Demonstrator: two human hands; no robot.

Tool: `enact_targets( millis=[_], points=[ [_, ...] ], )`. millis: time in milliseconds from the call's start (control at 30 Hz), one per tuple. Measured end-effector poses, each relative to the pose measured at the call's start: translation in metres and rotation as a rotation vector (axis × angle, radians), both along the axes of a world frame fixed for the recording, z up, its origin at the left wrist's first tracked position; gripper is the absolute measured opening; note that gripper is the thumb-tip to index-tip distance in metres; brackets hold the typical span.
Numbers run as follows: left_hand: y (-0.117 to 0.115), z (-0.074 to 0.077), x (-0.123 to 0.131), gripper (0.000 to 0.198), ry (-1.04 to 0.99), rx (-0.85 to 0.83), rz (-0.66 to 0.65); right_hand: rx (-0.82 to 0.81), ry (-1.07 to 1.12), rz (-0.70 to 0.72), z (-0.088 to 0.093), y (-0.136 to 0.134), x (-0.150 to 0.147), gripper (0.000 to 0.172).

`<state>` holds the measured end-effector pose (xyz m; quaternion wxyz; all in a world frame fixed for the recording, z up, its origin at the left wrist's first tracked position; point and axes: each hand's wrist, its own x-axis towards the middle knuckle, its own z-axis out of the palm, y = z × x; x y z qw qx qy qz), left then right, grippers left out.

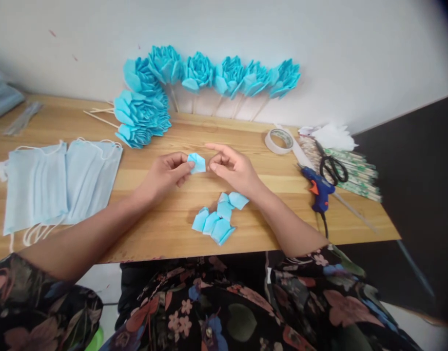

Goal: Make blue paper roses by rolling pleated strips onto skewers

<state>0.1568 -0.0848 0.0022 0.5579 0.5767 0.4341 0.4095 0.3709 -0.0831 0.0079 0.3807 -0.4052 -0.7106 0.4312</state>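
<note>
Between the thumb and fingers of my left hand (168, 171) is a small folded light-blue petal (198, 163), of paper or thin fabric. Just right of it hovers my right hand (233, 168), apart from the petal. Its index finger is stretched out, the thumb and other fingers are loosely bent, and nothing shows in them. Below the hands, several folded blue petals (211, 223) lie on the wooden table (154, 239) in a loose curved group, some touching. Part of the held petal is hidden by my left thumb.
Blue flowers on sticks (198, 72) stand along the wall, with more lying at left (141, 112). Light-blue face masks (37, 187) are at left. At right are a tape roll (270, 144), a blue glue gun (319, 187), black scissors (333, 168) and green-white wrapped sticks (359, 173).
</note>
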Motion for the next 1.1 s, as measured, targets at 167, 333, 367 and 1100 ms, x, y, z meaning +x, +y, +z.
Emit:
enact_targets(
  millis=[167,333,367,1100],
  points=[
    [0.0,-0.001,0.002,0.03,-0.059,-0.033,0.035,0.027,-0.014,-0.07,0.0,0.003,0.004,0.041],
    [-0.002,0.0,0.003,0.035,-0.074,-0.041,-0.016,0.031,-0.02,0.011,0.005,-0.004,-0.004,0.043],
    [-0.002,0.001,0.004,0.036,-0.069,-0.036,-0.034,0.034,-0.025,0.023,0.005,-0.005,-0.005,0.043],
    [-0.006,-0.009,0.006,0.022,0.226,0.42,0.01,0.136,-0.105,-0.111,0.004,-0.008,-0.007,0.042]
  ],
)
